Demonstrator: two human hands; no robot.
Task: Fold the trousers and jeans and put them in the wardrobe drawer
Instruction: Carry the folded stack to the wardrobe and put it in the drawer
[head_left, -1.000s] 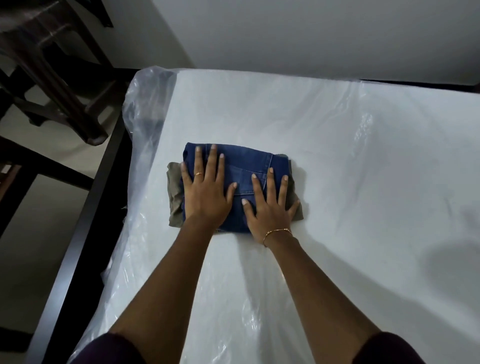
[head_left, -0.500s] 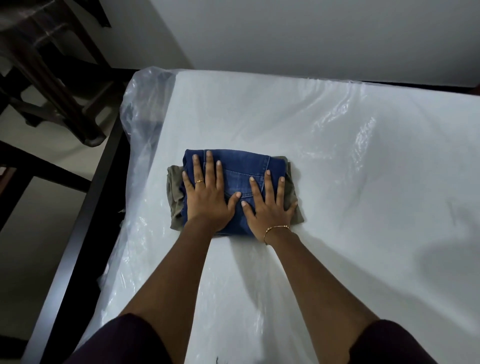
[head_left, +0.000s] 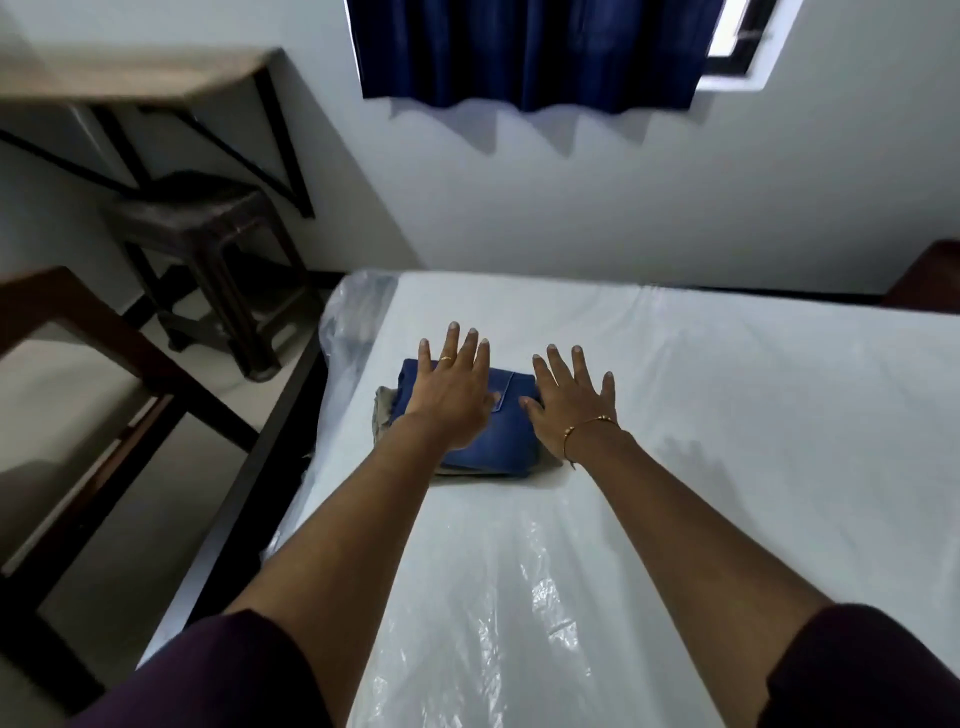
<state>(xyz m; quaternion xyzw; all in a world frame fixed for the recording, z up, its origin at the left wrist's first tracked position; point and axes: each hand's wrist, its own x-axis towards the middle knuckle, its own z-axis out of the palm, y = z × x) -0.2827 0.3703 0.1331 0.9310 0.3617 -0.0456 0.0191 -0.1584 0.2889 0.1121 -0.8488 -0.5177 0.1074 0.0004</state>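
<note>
Folded blue jeans (head_left: 491, 444) lie on top of folded olive trousers (head_left: 383, 411) near the left edge of a plastic-wrapped white mattress (head_left: 675, 467). My left hand (head_left: 453, 387) is over the left half of the jeans, fingers straight and spread, tips reaching past the far edge. My right hand (head_left: 569, 400) hovers at the right edge of the stack, fingers spread and straight. Neither hand grips the cloth. Whether the palms touch it is unclear.
A dark bed frame (head_left: 275, 447) runs along the mattress's left side. A brown plastic stool (head_left: 208, 249) and a wall-mounted desk (head_left: 135, 78) stand at the far left. A wooden chair (head_left: 78, 353) is nearer left. A blue curtain (head_left: 530, 52) hangs above.
The view has tilted up, showing the wall and curtain. Both hands have slid forward and apart on the jeans, fingers lifting from a flat press.
</note>
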